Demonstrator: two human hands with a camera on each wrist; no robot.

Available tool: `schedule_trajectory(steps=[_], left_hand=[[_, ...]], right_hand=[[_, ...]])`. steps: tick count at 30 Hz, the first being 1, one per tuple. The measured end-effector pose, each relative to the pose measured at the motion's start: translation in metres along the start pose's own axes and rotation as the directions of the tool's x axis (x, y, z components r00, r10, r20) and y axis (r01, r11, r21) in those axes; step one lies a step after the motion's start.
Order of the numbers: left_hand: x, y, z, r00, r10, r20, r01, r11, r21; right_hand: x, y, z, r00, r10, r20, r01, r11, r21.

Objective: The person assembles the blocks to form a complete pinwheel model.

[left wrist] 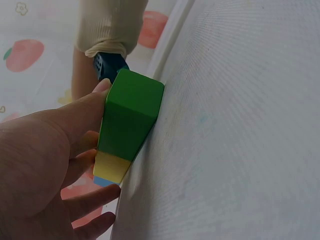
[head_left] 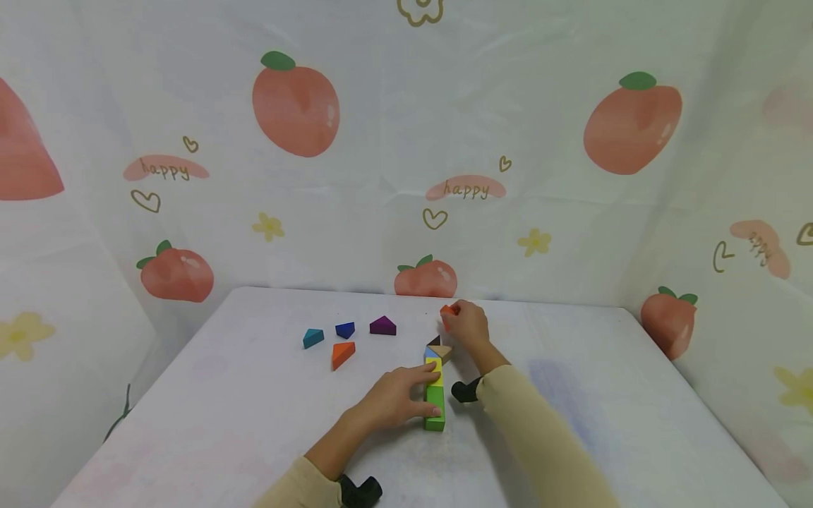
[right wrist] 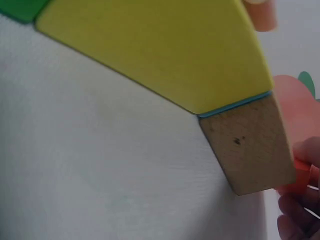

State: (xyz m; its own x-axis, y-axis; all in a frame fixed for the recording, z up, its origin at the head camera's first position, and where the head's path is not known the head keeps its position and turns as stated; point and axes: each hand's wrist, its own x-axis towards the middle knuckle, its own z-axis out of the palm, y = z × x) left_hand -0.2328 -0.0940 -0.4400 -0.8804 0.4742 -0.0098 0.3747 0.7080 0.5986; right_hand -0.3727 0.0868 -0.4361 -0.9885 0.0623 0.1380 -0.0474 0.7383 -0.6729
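A row of blocks lies on the white table: a green block (head_left: 435, 422) nearest, then a yellow block (head_left: 435, 381), a light blue triangle (head_left: 430, 351), a plain wooden triangle (head_left: 443, 353) and a dark triangle (head_left: 435, 341). My left hand (head_left: 395, 398) rests along the row's left side, thumb on the green block and extended fingers on the yellow one. Past the row's far end, my right hand (head_left: 471, 326) pinches an orange-red block (head_left: 446, 317), partly hidden by its fingers. In the right wrist view, that block (right wrist: 299, 178) shows behind the wooden triangle (right wrist: 247, 145).
Left of the row lie loose blocks: a teal triangle (head_left: 313, 339), a blue block (head_left: 346, 330), a purple triangle (head_left: 383, 326) and an orange triangle (head_left: 343, 354). A fruit-patterned cloth (head_left: 356, 233) hangs behind the table (head_left: 254, 423).
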Motion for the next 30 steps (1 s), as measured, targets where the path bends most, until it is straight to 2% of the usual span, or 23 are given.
schedule_trajectory(steps=[7,15,26,30], left_hand=[[0.001,-0.002,0.002,1.000,0.005,-0.003,-0.005,1.000,0.000],[0.001,-0.001,0.000,1.000,0.010,-0.006,-0.010,1.000,0.027],[0.000,0.002,-0.001,1.000,0.006,0.000,-0.006,1.000,0.015],[0.000,0.001,0.000,1.000,0.008,-0.002,-0.008,1.000,0.011]], right_hand=[[-0.007,-0.003,0.001,0.999,0.034,0.012,-0.033,0.998,-0.057],[-0.007,-0.002,0.004,0.996,0.079,0.040,-0.078,0.997,-0.022],[-0.006,0.010,0.002,0.999,-0.001,0.049,0.000,1.000,0.019],[-0.005,0.011,0.002,0.999,-0.001,0.050,0.000,1.000,0.031]])
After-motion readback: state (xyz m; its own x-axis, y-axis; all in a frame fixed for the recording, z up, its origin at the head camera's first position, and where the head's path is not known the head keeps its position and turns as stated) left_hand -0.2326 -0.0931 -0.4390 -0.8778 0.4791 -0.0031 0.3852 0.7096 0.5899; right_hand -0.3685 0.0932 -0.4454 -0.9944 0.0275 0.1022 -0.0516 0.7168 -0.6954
